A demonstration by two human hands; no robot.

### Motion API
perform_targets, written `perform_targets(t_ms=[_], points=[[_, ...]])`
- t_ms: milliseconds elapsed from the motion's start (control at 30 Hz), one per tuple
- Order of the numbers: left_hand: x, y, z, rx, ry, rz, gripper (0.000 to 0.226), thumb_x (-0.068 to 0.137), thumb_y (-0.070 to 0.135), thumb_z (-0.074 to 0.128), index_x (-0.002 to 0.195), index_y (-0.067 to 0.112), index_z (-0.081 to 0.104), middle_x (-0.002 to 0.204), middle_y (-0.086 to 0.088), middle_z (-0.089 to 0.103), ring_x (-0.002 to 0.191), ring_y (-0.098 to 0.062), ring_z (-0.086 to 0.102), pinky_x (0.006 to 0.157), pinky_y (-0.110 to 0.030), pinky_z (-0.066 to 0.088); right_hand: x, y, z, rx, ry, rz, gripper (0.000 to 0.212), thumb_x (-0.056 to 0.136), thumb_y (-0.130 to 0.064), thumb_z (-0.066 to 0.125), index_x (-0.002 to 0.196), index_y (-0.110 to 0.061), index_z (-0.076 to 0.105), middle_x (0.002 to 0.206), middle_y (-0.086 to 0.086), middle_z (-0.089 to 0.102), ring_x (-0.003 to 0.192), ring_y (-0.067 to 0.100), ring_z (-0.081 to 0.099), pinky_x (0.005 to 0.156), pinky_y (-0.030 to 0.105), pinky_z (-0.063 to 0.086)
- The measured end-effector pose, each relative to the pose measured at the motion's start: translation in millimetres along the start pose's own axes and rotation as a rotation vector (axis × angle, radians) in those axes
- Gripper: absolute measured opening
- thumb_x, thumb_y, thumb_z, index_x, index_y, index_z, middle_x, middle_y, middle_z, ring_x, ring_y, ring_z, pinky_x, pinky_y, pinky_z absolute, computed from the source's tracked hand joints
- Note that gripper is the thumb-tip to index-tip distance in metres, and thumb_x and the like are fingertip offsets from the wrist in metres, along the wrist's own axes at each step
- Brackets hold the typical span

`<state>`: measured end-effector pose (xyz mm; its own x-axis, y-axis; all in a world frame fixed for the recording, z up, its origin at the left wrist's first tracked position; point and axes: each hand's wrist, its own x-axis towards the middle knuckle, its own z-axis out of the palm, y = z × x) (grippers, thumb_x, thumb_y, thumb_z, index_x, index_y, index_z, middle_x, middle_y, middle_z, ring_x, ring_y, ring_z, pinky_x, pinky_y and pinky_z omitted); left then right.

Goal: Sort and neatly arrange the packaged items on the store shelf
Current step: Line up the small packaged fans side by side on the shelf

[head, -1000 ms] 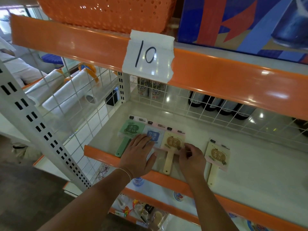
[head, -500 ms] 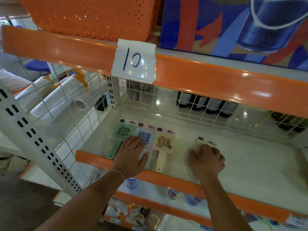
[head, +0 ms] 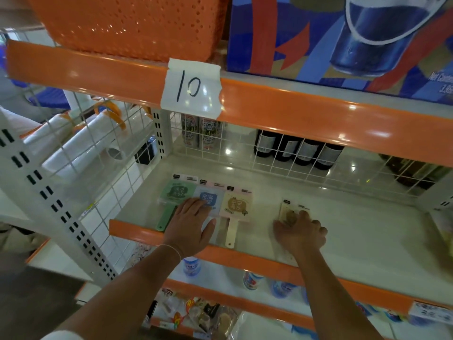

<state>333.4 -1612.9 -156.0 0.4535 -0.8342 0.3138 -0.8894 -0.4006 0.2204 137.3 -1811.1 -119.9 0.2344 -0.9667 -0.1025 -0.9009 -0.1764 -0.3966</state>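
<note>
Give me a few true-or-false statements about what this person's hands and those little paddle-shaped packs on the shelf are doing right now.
1. Three packs lie side by side at the left of the shelf: the green pack, the blue pack and the beige pack. True.
2. The left hand is lifting the green pack off the shelf. False: it lies flat, fingers straight, on the blue pack; the green pack lies on the shelf.
3. The fourth pack touches the beige pack. False: bare shelf shows between them.
4. The right hand is on the fourth pack, with fingers bent. True.
5. The paper label on the orange rail reads 25. False: it reads 10.
</note>
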Motion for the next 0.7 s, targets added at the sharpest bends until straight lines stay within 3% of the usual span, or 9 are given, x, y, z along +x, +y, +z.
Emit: perform_targets(t_ms=[133,333,567,700], points=[[0.3,0.4,-0.7,0.009,-0.001,-0.002,0.051,0.093,0.044,0.035,0.119,0.01,0.062,0.124,-0.01,0.061,0.122,-0.03,0.05,0.109,-0.046,0.037,7.3,-3.3,-12.7,0.238,-0.062,0.061,0.091,0.057,-0.064,0.068,0.135,-0.026,0.042,0.126,0.009,0.056,0.12,0.034,0.047,0.099,0.042,0.042],[0.4,-0.4,0.5,0.017,0.022,0.007,0.05,0.093,0.044,0.035,0.118,0.01,0.062,0.123,-0.009,0.061,0.121,-0.029,0.05,0.109,-0.045,0.036,1.9,1.1,-32.8,0.808,0.01,0.088,0.069,0.066,-0.042,0.081,0.127,-0.027,0.052,0.112,0.0,0.061,0.089,0.018,0.062,0.076,0.033,0.048],[0.4,-0.5,1.3,0.016,0.025,0.009,0.049,0.093,0.044,0.036,0.119,0.011,0.062,0.123,-0.009,0.06,0.122,-0.029,0.049,0.11,-0.046,0.036,-5.5,-12.6,-22.0,1.117,-0.323,0.163,0.081,0.06,-0.032,0.089,0.13,-0.023,0.05,0.118,0.011,0.063,0.099,0.027,0.065,0.087,0.044,0.055],[0.2,-0.9,1.5,0.008,0.034,0.013,0.048,0.092,0.044,0.037,0.119,0.011,0.061,0.123,-0.008,0.06,0.122,-0.028,0.049,0.111,-0.045,0.035,-9.9,-22.4,-13.4,1.308,-0.504,0.145,0.094,0.057,-0.023,0.091,0.137,-0.013,0.044,0.126,0.015,0.061,0.1,0.022,0.065,0.08,0.035,0.052]])
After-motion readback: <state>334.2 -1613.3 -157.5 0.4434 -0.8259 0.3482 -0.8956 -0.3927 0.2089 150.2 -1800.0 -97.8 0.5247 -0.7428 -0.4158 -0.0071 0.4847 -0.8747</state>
